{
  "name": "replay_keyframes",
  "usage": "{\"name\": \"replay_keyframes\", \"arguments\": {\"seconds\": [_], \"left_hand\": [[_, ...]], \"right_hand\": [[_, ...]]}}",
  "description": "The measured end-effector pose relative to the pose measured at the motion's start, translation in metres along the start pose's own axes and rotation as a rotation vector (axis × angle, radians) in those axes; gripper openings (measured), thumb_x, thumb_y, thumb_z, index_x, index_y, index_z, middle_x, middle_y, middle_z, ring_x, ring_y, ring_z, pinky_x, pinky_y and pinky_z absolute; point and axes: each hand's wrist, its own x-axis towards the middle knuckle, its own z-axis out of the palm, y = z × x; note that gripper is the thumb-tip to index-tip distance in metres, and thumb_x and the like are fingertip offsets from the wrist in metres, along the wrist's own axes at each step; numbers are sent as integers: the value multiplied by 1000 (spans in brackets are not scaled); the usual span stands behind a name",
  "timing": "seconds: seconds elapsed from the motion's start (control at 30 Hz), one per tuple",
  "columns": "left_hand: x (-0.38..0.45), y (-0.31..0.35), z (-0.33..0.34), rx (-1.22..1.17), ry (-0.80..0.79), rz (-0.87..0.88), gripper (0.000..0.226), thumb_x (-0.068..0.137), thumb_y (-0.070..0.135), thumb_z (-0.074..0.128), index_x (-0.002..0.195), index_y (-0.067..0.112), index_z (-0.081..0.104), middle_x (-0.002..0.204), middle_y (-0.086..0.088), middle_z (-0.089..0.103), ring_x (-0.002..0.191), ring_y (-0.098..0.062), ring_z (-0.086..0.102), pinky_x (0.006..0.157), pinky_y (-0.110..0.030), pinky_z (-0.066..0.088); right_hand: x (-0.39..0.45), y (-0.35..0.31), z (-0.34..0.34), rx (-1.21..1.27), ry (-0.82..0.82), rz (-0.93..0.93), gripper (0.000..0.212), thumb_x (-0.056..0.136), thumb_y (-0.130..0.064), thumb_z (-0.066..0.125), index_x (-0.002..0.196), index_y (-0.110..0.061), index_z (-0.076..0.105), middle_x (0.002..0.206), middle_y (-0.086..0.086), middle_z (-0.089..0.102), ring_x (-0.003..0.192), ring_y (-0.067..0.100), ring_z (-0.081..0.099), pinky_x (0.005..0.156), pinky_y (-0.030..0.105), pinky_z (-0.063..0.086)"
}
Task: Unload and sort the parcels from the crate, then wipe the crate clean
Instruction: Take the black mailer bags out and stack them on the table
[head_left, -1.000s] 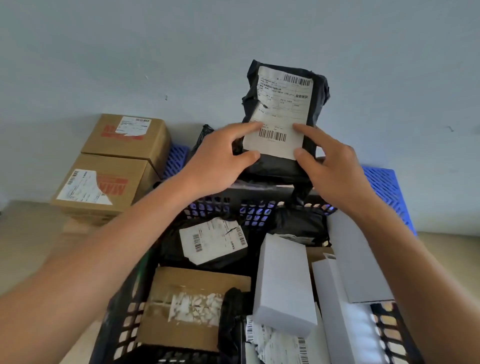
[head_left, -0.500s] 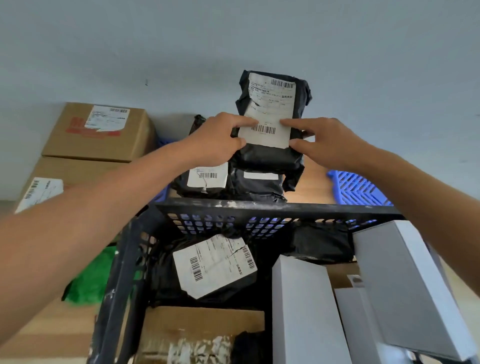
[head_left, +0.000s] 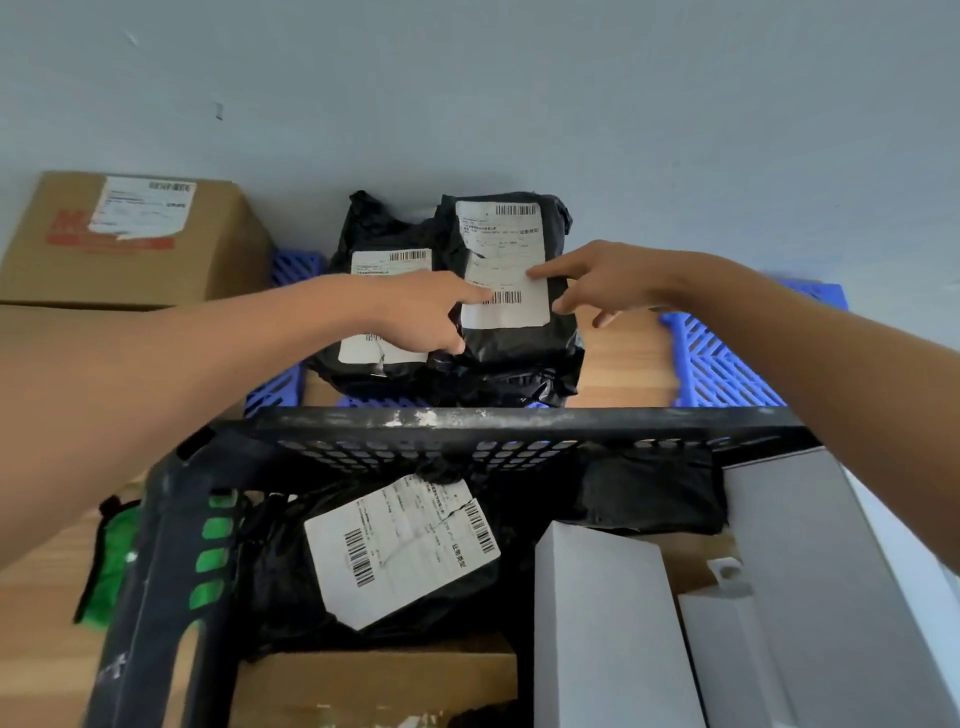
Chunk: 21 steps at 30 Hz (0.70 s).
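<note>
Half a second ago both hands gripped the black mailer (head_left: 511, 291); now it sits on the pile of dark bags at twelve o'clock beyond the crate (head_left: 519, 421), so one more parcel is sorted. The left hand (head_left: 431, 312) and right hand (head_left: 597, 283) touch it with loose, uncurled fingers; it is soft, crinkled plastic with a white barcode label

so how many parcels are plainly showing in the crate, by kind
black bags: 2
white boxes: 3
brown cardboard boxes: 1
total: 6, and more may be hidden underneath
</note>
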Motion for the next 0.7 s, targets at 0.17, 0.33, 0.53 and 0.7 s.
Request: {"name": "replay_keyframes", "arguments": {"seconds": [0.17, 0.33, 0.53, 0.7], "left_hand": [[13, -6, 12, 53, -31, -29, 78, 101, 33, 61, 164, 32, 14, 165, -5, 32, 129, -23, 47, 106, -31, 35], [22, -13, 15, 150, -60, -38, 79, 103, 40, 56, 164, 30, 6, 169, -7, 22, 146, -28, 34, 113, -32, 28], [31, -15, 19, 218, -79, -40, 81, 104, 41, 53, 164, 28, -1, 171, -8, 10, 154, -30, 22, 122, -39, 22], [37, -12, 18, 244, -87, -43, 81, 103, 46, 51, 164, 26, 1, 171, -6, 15, 151, -30, 28, 119, -41, 29]], "right_hand": [[15, 6, 10, -86, -112, 43, 66, 98, -20, 63, 155, -40, 37, 153, 0, 40, 121, 20, 53, 95, 43, 57], [31, 9, 12, -218, -197, 78, 73, 99, -22, 61, 156, -49, 25, 165, -6, 19, 137, 23, 41, 98, 43, 55], [44, 11, 15, -352, -222, 90, 71, 103, -28, 55, 157, -51, 15, 121, -8, 41, 102, 17, 50, 94, 38, 54], [48, 12, 15, -403, -225, 83, 69, 104, -33, 52, 156, -53, 12, 165, 1, 25, 128, 26, 49, 103, 42, 51]]}}
